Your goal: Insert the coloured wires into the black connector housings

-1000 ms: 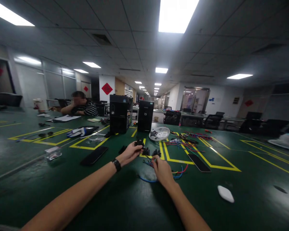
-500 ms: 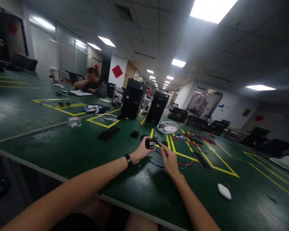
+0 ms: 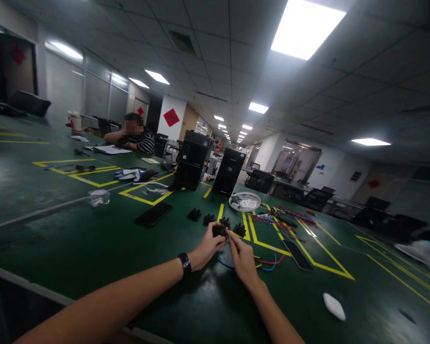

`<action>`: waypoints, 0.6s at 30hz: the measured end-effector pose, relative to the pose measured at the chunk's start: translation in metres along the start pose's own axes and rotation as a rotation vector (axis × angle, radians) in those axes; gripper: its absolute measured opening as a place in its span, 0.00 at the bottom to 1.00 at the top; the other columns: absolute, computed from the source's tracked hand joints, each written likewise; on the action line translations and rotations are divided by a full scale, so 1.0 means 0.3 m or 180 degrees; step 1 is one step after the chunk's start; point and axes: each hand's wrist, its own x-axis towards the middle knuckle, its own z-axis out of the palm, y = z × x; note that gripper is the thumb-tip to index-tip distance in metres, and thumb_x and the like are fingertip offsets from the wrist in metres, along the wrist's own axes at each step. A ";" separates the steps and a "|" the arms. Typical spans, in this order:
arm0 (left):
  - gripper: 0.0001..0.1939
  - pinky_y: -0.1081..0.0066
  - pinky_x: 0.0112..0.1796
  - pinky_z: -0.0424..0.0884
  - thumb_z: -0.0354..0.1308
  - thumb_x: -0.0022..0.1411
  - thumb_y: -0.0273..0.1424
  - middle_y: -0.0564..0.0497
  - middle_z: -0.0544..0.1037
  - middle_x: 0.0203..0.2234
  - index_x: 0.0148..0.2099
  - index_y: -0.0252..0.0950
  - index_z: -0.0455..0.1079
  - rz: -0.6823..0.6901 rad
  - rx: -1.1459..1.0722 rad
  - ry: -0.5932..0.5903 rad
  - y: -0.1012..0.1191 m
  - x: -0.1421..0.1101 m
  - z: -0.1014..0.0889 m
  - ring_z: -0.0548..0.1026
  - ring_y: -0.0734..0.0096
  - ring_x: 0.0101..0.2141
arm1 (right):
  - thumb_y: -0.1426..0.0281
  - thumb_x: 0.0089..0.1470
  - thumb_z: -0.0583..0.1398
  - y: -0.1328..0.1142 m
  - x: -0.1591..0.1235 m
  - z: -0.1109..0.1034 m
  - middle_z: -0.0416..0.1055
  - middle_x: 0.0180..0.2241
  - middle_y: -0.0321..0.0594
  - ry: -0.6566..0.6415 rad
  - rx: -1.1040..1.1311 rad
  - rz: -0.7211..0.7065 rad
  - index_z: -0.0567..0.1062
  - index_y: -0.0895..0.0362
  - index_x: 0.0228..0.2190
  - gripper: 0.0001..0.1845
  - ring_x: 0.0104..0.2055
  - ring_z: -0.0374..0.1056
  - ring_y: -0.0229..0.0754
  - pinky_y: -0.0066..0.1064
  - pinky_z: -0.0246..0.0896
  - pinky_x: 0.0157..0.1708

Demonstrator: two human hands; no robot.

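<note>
My left hand (image 3: 205, 249), with a black watch on the wrist, is closed around a small black block-like part (image 3: 220, 231) above the table. My right hand (image 3: 244, 262) comes in from the right with thumb and fingers pinched together at the part's edge. Whatever lies in that pinch is too small to make out. Just beyond the hands stand several similar black parts, among them a leftmost one (image 3: 194, 214) and a rightmost one (image 3: 239, 230). Red, blue and yellow wires (image 3: 275, 262) lie beside and beneath my right hand.
A white round basket (image 3: 244, 202) sits ahead, near two black computer towers (image 3: 192, 162). Phones (image 3: 154, 214) lie left and right. Bundled wires (image 3: 283, 222) spread at the right, behind a white rounded object (image 3: 334, 306). A person (image 3: 139, 136) sits across the table.
My right hand's fingers have come in closer against the black part, and the left hand has turned it. The camera view has shifted slightly.
</note>
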 end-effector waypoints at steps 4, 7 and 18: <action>0.23 0.61 0.51 0.67 0.60 0.50 0.21 0.49 0.72 0.43 0.45 0.42 0.56 -0.0073 -0.0413 0.0115 0.005 0.008 0.000 0.74 0.71 0.43 | 0.69 0.62 0.50 -0.011 -0.003 -0.002 0.73 0.49 0.45 0.0214 -0.0039 0.0021 0.70 0.54 0.54 0.20 0.52 0.69 0.47 0.41 0.64 0.51; 0.22 0.60 0.51 0.67 0.59 0.50 0.20 0.49 0.73 0.42 0.44 0.42 0.55 -0.0135 -0.0507 0.0152 0.012 0.011 -0.001 0.75 0.71 0.41 | 0.69 0.62 0.50 -0.016 -0.003 0.000 0.73 0.49 0.45 0.0240 -0.0073 -0.0008 0.70 0.54 0.54 0.20 0.52 0.69 0.47 0.41 0.64 0.52; 0.21 0.56 0.52 0.66 0.59 0.50 0.21 0.48 0.72 0.45 0.45 0.42 0.58 0.0056 -0.0440 0.0033 0.013 -0.008 0.006 0.74 0.68 0.45 | 0.70 0.62 0.50 -0.021 -0.011 0.004 0.72 0.50 0.46 0.0326 -0.0241 -0.0075 0.69 0.55 0.54 0.20 0.52 0.69 0.46 0.42 0.63 0.52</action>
